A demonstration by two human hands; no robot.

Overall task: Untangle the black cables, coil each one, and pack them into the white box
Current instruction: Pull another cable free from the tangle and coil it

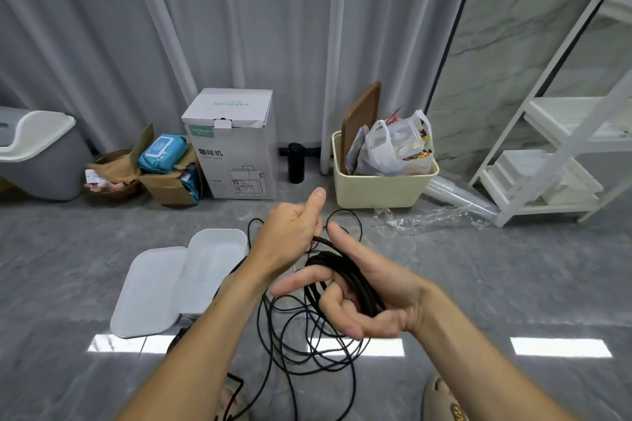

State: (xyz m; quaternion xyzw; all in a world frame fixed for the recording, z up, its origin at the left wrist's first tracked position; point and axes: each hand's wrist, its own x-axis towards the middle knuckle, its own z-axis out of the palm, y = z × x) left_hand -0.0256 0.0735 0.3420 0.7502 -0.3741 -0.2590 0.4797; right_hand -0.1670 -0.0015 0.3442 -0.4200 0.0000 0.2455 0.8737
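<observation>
A coil of black cable is wound around my right hand, whose middle fingers curl over the loops while the thumb and forefinger stick out. My left hand grips the free strand of the same cable just left of the coil, thumb raised. More black cable hangs and lies in loose tangled loops on the floor below both hands. The white box lies open on the floor to the left, with its lid beside it.
Along the curtain stand a grey bin, a cardboard box with wipes, a coffee-machine carton, a black bottle and a cream tub with bags. Plastic cups and a white shelf rack are at right.
</observation>
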